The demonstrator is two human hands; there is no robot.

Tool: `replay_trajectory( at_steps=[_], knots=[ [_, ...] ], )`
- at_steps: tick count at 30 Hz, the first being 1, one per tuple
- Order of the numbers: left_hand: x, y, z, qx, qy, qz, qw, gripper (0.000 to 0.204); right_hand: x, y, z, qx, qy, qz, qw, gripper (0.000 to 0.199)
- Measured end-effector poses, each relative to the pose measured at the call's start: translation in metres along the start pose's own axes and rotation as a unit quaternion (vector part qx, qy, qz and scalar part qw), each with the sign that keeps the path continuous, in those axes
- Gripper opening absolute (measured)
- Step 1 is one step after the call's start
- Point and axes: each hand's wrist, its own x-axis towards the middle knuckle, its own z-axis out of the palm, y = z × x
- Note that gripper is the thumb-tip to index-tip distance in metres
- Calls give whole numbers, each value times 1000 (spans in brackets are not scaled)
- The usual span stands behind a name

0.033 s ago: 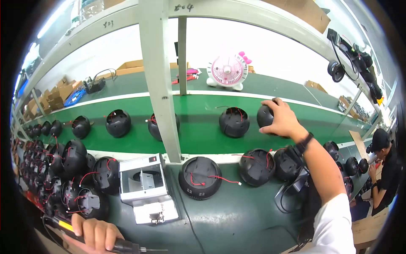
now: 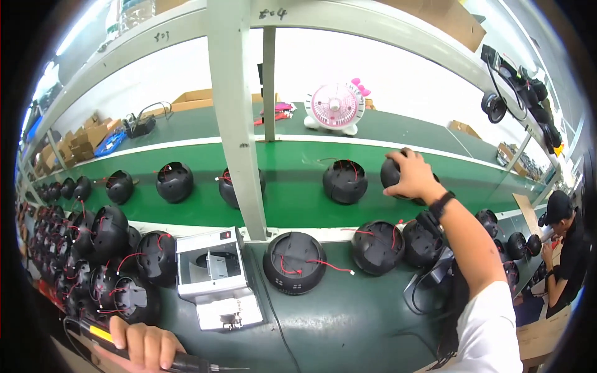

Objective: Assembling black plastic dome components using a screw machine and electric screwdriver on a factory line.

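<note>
At the lower left, my left hand (image 2: 144, 343) is closed around an electric screwdriver (image 2: 186, 362), black with a yellow band. Its thin metal bit points right over the bench. My right hand (image 2: 415, 175) reaches out to the green conveyor belt, thumb and fingers curled over a round black plastic shell (image 2: 391, 173); the hand hides part of it. Left of it on the belt sits another black shell (image 2: 345, 182) with red wires. Closer to me on the bench, a black shell (image 2: 295, 263) lies with its opening up, red leads trailing out to a white plug.
A silver-white screw feeder (image 2: 214, 264) stands left of centre. Many black shells (image 2: 111, 231) crowd the left. A shelf post (image 2: 233, 118) rises before the belt (image 2: 292, 211). A pink-white fan (image 2: 336, 107) stands behind it. A person in black (image 2: 563, 242) works at right.
</note>
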Motion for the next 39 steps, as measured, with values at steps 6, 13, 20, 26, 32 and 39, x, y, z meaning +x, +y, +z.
replay_trajectory(
  at_steps=[6,13,20,26,32,39],
  knots=[
    [2,8,6,161,-35,-20,986,52,70,17,88,-26,-204,76,976,85],
    [12,13,22,293,-23,40,955,53,119,-67,67,247,-164,-50,954,120],
    [33,-43,24,405,17,17,914,92,97,-83,70,157,-141,-81,974,113],
    [34,-66,24,537,76,-84,836,105,-27,-114,-51,451,-75,-151,876,103],
    [12,-65,37,425,158,-67,889,99,-197,-150,-11,720,-263,-94,635,101],
    [31,-62,26,453,68,25,889,97,-264,-189,66,694,-211,-93,682,113]
  ],
)
